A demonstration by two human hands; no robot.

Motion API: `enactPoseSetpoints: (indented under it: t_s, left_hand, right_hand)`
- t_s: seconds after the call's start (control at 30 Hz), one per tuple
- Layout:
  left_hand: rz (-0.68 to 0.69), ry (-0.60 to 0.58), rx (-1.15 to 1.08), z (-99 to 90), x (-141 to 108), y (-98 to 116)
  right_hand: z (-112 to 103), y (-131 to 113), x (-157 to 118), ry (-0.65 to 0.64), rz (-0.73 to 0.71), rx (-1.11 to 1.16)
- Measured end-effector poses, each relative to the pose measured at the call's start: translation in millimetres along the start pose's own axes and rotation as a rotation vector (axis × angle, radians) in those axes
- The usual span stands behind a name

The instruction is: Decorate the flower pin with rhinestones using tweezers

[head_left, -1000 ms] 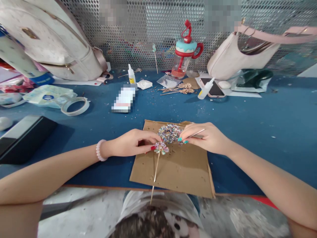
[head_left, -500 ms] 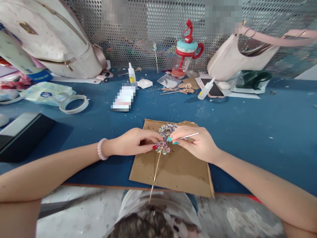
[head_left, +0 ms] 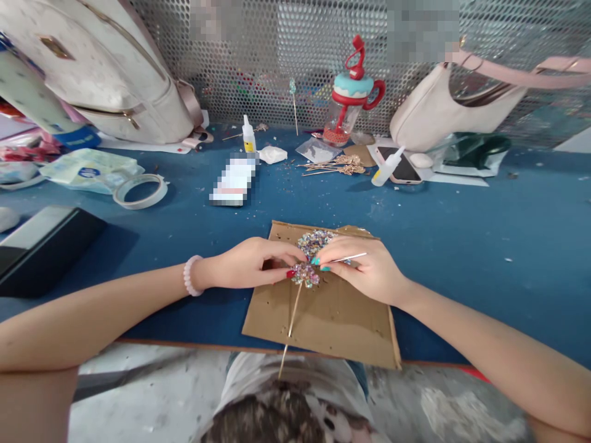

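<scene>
A hair stick with a sparkling rhinestone flower head [head_left: 305, 275] lies over a sheet of brown cardboard [head_left: 339, 326], its thin gold shaft passing the table's front edge. My left hand [head_left: 258, 263] pinches the flower head from the left between thumb and fingers. From the right, my right hand [head_left: 364, 267] grips a slim silver tool [head_left: 353, 256] like a pen; its tip is hidden by the fingers beside the flower. Loose multicoloured rhinestones [head_left: 315, 242] are piled on the cardboard just behind both hands, partly covered by the right fingers.
Behind the cardboard are a phone [head_left: 234, 179], glue bottles [head_left: 248, 135] [head_left: 388, 166], gold hair sticks [head_left: 339, 165] and a red-handled cup [head_left: 344, 111]. A tape roll [head_left: 141, 192] and black box [head_left: 50, 249] stand left. A backpack [head_left: 124, 92] and handbag [head_left: 425, 111] flank the mesh wall.
The view has shifted slightly. The right hand's tool sits a little lower and flatter, its fingertips still close to the flower head. My left hand keeps its pinch.
</scene>
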State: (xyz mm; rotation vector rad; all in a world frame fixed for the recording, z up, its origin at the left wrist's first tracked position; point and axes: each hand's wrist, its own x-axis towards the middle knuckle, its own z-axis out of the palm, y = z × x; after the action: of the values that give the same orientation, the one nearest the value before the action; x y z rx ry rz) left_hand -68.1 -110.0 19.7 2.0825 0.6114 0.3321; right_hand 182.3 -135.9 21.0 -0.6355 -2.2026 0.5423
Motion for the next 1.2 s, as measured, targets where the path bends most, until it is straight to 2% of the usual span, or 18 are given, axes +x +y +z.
enactPoseSetpoints:
  t_s: [1.2]
  left_hand:
    - [0.003,0.006,-0.002,0.0,0.2,1.5]
  right_hand:
    - [-0.5,-1.9,-2.7,0.011,-0.077,-0.016]
